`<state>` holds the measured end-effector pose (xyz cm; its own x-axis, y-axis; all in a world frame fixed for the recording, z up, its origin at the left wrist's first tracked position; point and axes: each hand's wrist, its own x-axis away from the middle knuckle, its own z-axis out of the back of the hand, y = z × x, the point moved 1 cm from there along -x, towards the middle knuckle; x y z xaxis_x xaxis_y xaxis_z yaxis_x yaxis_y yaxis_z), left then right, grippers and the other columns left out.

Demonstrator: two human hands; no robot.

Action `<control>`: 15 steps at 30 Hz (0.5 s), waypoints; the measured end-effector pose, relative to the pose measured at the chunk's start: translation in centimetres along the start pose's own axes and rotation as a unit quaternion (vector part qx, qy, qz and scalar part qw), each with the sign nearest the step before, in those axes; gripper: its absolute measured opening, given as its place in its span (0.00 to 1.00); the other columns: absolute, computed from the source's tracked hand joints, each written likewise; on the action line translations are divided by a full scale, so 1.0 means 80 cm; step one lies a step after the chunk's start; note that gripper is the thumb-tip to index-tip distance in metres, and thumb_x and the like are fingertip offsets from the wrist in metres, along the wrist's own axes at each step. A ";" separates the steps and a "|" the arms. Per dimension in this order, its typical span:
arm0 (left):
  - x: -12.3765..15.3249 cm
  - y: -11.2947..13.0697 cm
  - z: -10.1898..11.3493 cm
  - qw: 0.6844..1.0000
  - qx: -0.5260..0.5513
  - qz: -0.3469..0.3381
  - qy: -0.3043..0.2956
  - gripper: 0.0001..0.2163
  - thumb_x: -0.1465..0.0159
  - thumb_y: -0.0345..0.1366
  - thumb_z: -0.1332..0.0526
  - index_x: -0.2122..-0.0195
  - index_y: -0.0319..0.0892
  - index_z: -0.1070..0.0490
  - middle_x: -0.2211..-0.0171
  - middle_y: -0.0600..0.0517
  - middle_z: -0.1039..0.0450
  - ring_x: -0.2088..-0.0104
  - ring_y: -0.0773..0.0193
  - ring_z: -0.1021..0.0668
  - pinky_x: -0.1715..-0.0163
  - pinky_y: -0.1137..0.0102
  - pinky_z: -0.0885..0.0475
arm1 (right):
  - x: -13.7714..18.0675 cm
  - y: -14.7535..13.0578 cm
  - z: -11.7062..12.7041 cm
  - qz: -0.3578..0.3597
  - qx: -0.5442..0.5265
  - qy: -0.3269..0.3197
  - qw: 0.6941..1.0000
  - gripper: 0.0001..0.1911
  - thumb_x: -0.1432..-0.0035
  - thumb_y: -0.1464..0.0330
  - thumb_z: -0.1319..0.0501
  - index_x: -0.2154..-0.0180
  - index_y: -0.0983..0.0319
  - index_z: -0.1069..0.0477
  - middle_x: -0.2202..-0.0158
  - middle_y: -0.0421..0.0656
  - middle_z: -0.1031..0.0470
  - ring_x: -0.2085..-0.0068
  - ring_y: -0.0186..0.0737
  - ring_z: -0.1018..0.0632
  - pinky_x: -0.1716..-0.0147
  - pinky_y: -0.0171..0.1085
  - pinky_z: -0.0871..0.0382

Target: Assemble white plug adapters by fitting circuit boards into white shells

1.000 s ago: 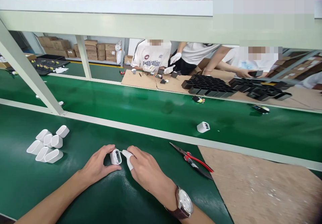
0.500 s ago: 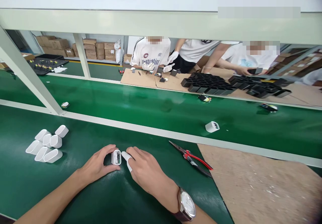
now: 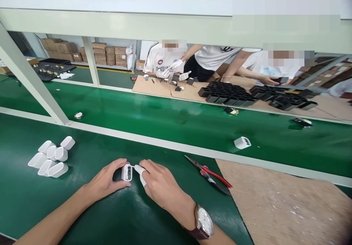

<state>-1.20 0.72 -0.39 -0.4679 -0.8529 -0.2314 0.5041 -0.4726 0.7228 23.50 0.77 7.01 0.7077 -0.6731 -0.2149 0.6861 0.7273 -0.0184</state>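
My left hand (image 3: pixel 103 179) grips a small white oval plastic housing (image 3: pixel 123 173) from its left, thumb below and fingers above. The housing's open end faces right, and part of a circuit board (image 3: pixel 129 172) shows inside. Close to that opening is my right hand (image 3: pixel 158 182), its fingers pinched together and a white finger cot (image 3: pixel 140 171) on one of them. A thin white strand (image 3: pixel 133 166) spans from the housing's upper edge to those fingertips; its kind is too small to tell. Pliers (image 3: pixel 205 171) with one red and one black handle lie to the right.
Several empty white housings (image 3: pixel 51 158) stand at the left. Beyond a pale rail (image 3: pixel 137 138), a green belt (image 3: pixel 154 109) carries another white housing (image 3: pixel 242 142) and small electronic parts. Cardboard (image 3: pixel 286 201) covers the right side. Co-workers sit across, near black cases (image 3: pixel 228 92). A shelf beam crosses overhead.
The housing and small parts on the belt have shifted right. My right fingertips have drawn slightly right from the housing's opening, showing more of the board. My left hand keeps its hold.
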 end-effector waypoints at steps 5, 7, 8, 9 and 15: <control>0.000 0.000 0.001 1.000 0.004 0.009 -0.007 0.36 0.34 0.41 0.28 0.30 0.55 0.47 0.36 0.47 0.26 0.36 0.50 0.23 0.39 0.53 0.24 | 0.002 -0.002 0.002 -0.004 -0.014 0.022 1.000 0.13 0.46 0.83 0.43 0.67 0.61 0.29 0.59 0.46 0.25 0.64 0.42 0.27 0.69 0.40 0.33; -0.002 0.003 0.003 1.000 0.004 0.001 -0.001 0.36 0.34 0.41 0.28 0.30 0.54 0.46 0.37 0.46 0.26 0.36 0.49 0.23 0.39 0.52 0.24 | 0.003 0.000 0.001 -0.005 -0.028 0.040 0.999 0.13 0.47 0.84 0.44 0.67 0.61 0.29 0.59 0.46 0.25 0.64 0.42 0.27 0.68 0.41 0.32; -0.003 0.005 0.004 1.000 0.005 -0.002 0.001 0.36 0.34 0.40 0.28 0.31 0.53 0.45 0.38 0.46 0.26 0.37 0.49 0.23 0.39 0.52 0.24 | 0.003 0.003 0.000 -0.008 -0.036 0.051 0.998 0.13 0.46 0.84 0.44 0.67 0.61 0.29 0.58 0.46 0.25 0.63 0.43 0.27 0.67 0.41 0.31; -0.004 0.007 0.006 1.000 0.008 -0.002 -0.001 0.35 0.34 0.39 0.29 0.31 0.52 0.45 0.38 0.46 0.25 0.38 0.49 0.22 0.39 0.52 0.23 | 0.002 0.007 -0.003 -0.015 -0.043 0.063 0.997 0.13 0.45 0.84 0.44 0.66 0.62 0.28 0.57 0.47 0.25 0.62 0.44 0.26 0.64 0.41 0.30; -0.004 0.015 0.018 0.999 0.013 0.005 -0.050 0.26 0.31 0.31 0.36 0.34 0.51 0.41 0.41 0.46 0.24 0.44 0.55 0.19 0.45 0.61 0.21 | -0.005 0.041 -0.044 -0.098 -0.014 0.035 0.994 0.13 0.39 0.83 0.44 0.62 0.63 0.26 0.59 0.48 0.24 0.58 0.48 0.25 0.58 0.44 0.27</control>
<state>-1.47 0.76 1.44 -0.5346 -0.8302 -0.1583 0.4904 -0.4573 0.7419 24.87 3.88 3.60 0.5469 -0.7922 -0.2709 0.8040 0.5872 -0.0940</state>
